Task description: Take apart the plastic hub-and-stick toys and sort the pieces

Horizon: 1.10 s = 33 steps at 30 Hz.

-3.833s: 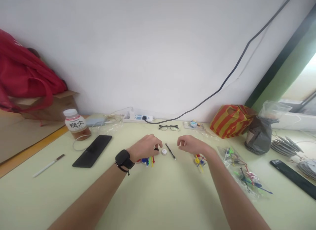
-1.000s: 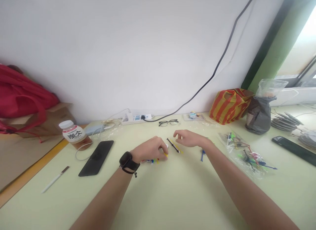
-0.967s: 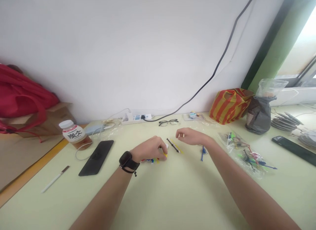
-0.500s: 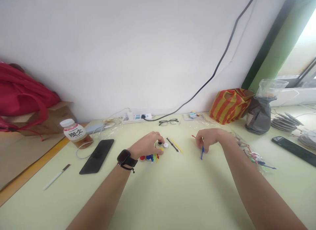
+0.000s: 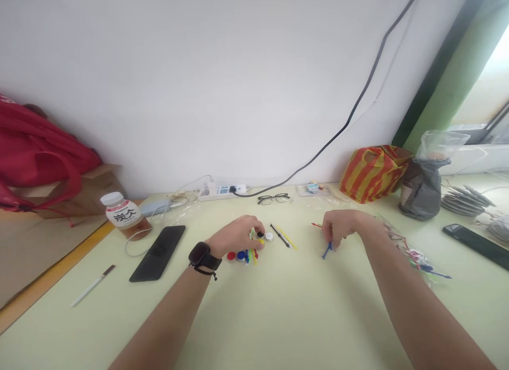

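My left hand (image 5: 235,236), with a black watch on its wrist, rests curled on the pale green table (image 5: 254,317). Its fingertips pinch a small black piece (image 5: 260,234) beside a white round piece (image 5: 269,236). Red and blue caps (image 5: 236,256) and coloured sticks (image 5: 252,255) lie just under it. My right hand (image 5: 341,228) is curled over a blue stick (image 5: 327,249) and a red stick (image 5: 316,225), fingertips closed near the blue one. A black stick and a yellow stick (image 5: 284,236) lie between my hands.
A clear bag of coloured sticks (image 5: 413,253) lies right of my right arm. Black phone (image 5: 158,245), drink bottle (image 5: 122,215) and white pen (image 5: 93,285) at left. Glasses (image 5: 272,199) and power strip (image 5: 221,190) by the wall. Striped bag (image 5: 371,171), grey bag (image 5: 422,192) at right.
My right hand moved right, away from the black and yellow sticks, over to the blue and red sticks. My left hand lifted slightly and now shows the black piece at its fingertips.
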Motion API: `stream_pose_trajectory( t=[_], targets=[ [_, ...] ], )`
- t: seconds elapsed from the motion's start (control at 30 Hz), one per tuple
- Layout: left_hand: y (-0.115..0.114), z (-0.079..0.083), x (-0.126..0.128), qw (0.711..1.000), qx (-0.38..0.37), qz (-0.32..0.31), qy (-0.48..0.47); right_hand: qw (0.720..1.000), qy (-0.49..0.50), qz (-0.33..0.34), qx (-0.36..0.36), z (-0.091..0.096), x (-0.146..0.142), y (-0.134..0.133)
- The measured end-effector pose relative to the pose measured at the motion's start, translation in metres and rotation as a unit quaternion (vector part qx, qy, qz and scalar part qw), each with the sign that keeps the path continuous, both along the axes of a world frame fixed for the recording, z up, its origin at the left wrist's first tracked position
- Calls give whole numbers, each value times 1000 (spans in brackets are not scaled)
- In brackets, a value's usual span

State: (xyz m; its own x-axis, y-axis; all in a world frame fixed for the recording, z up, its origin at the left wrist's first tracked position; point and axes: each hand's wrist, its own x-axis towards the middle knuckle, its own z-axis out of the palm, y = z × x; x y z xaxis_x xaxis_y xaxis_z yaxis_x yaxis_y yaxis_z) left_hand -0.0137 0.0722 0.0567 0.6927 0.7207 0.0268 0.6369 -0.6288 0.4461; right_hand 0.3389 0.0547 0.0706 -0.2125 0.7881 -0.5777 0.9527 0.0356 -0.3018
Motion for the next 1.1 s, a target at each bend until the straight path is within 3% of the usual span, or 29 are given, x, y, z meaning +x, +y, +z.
stream_pose_trajectory(
  t=[0.23,0.4,0.6,0.8,0.93,1.1],
  targets=[
    [-1,-1,-3,1000,-1,8,-6,995,81,52,28,17,-12,-10],
    [1,-2,-4,1000,-10,1,1,987,158,26,15,27,-28,-16],
    [0,2,-4,1000,-3,10,3,966,247,-46,69,21,-53,-14],
    [-15,22,14,989,-15,-12,-150,898,427,-48,94,2,-97,-9],
    [-20,27,24,972,-19,-45,-230,858,495,-83,108,-4,-108,-6],
    [-18,24,25,964,-9,-48,-260,833,546,-86,27,1,-102,-8]
  ],
)
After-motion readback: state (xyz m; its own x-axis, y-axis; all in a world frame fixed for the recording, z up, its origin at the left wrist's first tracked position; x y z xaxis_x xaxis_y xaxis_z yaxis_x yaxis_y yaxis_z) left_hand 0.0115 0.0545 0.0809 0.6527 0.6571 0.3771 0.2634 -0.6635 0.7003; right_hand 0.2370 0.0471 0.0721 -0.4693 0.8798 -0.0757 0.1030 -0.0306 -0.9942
